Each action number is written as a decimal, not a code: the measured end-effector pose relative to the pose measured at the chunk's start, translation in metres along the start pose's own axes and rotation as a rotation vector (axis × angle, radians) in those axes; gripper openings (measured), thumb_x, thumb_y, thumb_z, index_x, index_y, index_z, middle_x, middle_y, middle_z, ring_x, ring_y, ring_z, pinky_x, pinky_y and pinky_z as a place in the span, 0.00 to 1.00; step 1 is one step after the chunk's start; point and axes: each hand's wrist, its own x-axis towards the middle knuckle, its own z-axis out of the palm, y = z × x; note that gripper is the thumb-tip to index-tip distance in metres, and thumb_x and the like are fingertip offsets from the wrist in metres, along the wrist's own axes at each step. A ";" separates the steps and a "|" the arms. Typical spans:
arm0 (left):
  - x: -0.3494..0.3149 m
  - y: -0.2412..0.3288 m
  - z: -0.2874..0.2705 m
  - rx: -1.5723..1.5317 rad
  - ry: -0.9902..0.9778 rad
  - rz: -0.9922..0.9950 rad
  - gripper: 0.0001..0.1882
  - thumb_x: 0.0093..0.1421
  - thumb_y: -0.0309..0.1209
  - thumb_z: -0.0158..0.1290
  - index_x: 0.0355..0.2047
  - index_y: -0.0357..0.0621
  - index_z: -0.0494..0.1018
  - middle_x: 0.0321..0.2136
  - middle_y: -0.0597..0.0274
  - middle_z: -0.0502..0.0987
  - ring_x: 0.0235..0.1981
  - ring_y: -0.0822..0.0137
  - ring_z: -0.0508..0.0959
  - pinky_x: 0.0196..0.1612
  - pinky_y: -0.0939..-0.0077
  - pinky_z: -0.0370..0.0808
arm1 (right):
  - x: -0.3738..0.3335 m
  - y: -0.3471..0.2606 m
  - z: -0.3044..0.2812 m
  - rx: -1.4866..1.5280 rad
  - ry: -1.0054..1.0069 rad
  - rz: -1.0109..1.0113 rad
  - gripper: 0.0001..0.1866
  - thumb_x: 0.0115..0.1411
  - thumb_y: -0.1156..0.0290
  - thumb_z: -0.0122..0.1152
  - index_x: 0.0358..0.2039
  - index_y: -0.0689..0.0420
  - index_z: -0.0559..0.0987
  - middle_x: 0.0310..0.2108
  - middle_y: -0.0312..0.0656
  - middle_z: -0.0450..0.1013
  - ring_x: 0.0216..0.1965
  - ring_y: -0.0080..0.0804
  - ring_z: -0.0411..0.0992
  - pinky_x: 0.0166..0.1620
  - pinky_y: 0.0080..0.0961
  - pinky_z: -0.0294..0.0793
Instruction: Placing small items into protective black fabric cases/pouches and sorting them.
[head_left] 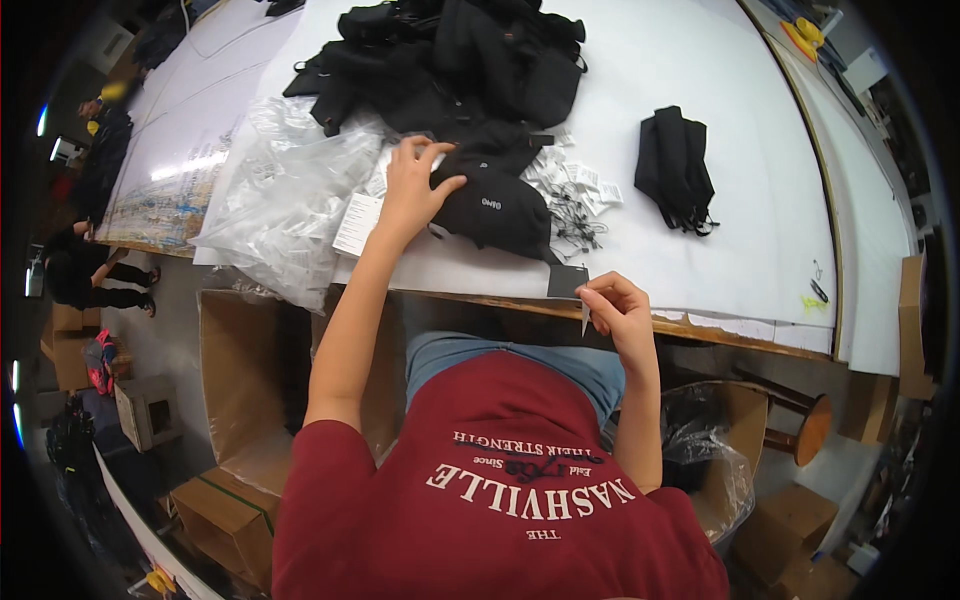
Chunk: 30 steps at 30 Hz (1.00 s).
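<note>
A rounded black fabric piece [495, 208] with small white print lies near the table's front edge, joined to or overlapped by the black pile behind it. My left hand [412, 185] rests at its left side, fingers spread, the thumb by the cloth. At the table edge my right hand [622, 308] pinches a thin, pale tag [585, 320], seen almost edge-on. A dark square card [566, 281] lies against those fingertips; whether it is joined to the tag I cannot tell. Several small white packets [590, 182] and thin black cords [575, 230] lie right of the black piece.
Black fabric items [460, 60] are heaped at the back. Clear plastic bags [285, 180] and white printed labels [357, 225] lie to the left. A folded black stack [675, 170] sits to the right. Below the edge stand cardboard boxes [240, 380] and a wooden stool [812, 430].
</note>
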 end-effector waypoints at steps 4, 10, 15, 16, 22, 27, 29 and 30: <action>-0.028 0.052 0.011 -0.305 -0.016 0.163 0.11 0.49 0.22 0.54 0.35 0.44 0.74 0.35 0.57 0.73 0.41 0.53 0.71 0.46 0.60 0.66 | -0.008 -0.002 -0.009 0.004 0.060 0.009 0.05 0.58 0.73 0.62 0.30 0.60 0.78 0.17 0.28 0.67 0.16 0.10 0.58 0.19 0.11 0.52; -0.075 0.113 0.060 -0.199 -0.228 0.243 0.16 0.50 0.27 0.56 0.41 0.54 0.76 0.48 0.61 0.69 0.55 0.56 0.63 0.57 0.60 0.58 | -0.010 -0.007 -0.017 -0.027 0.096 -0.006 0.05 0.58 0.72 0.62 0.30 0.60 0.78 0.17 0.28 0.67 0.17 0.11 0.58 0.20 0.11 0.52; -0.078 0.115 0.061 -0.221 -0.102 0.150 0.16 0.47 0.28 0.59 0.39 0.56 0.77 0.49 0.63 0.69 0.54 0.55 0.62 0.54 0.56 0.58 | -0.017 -0.016 -0.022 -0.129 0.167 -0.014 0.05 0.57 0.71 0.63 0.29 0.59 0.78 0.15 0.26 0.65 0.16 0.11 0.57 0.20 0.12 0.52; -0.076 0.122 0.047 -0.244 -0.037 0.163 0.11 0.45 0.27 0.60 0.32 0.52 0.77 0.45 0.63 0.71 0.49 0.56 0.65 0.49 0.61 0.60 | -0.017 -0.011 -0.027 -0.190 0.207 -0.024 0.05 0.57 0.71 0.63 0.28 0.59 0.79 0.14 0.26 0.64 0.16 0.11 0.57 0.20 0.13 0.51; -0.092 0.134 -0.013 -0.333 -0.112 -0.086 0.05 0.44 0.28 0.61 0.21 0.48 0.74 0.15 0.70 0.66 0.24 0.67 0.67 0.34 0.71 0.60 | -0.007 -0.003 0.014 -0.527 0.137 -0.150 0.05 0.53 0.71 0.65 0.28 0.58 0.80 0.12 0.32 0.62 0.15 0.16 0.55 0.20 0.19 0.52; -0.105 0.130 -0.012 -0.688 -0.144 -0.369 0.07 0.49 0.26 0.61 0.29 0.38 0.78 0.19 0.65 0.72 0.21 0.71 0.67 0.27 0.76 0.63 | -0.004 -0.002 0.033 -0.704 0.026 -0.282 0.06 0.48 0.75 0.65 0.29 0.59 0.80 0.19 0.41 0.70 0.18 0.30 0.64 0.24 0.27 0.63; -0.104 0.131 -0.017 -0.735 -0.213 -0.372 0.06 0.50 0.25 0.60 0.29 0.39 0.78 0.20 0.64 0.70 0.22 0.72 0.68 0.26 0.77 0.65 | -0.005 0.003 0.031 -0.752 0.003 -0.328 0.06 0.47 0.76 0.64 0.29 0.59 0.80 0.19 0.42 0.69 0.18 0.32 0.64 0.24 0.28 0.63; -0.106 0.130 -0.014 -0.726 -0.213 -0.355 0.05 0.50 0.25 0.60 0.29 0.39 0.78 0.21 0.64 0.70 0.22 0.72 0.68 0.27 0.77 0.66 | -0.006 0.006 0.029 -0.745 -0.026 -0.349 0.06 0.47 0.76 0.64 0.29 0.59 0.80 0.19 0.42 0.69 0.18 0.32 0.64 0.24 0.28 0.63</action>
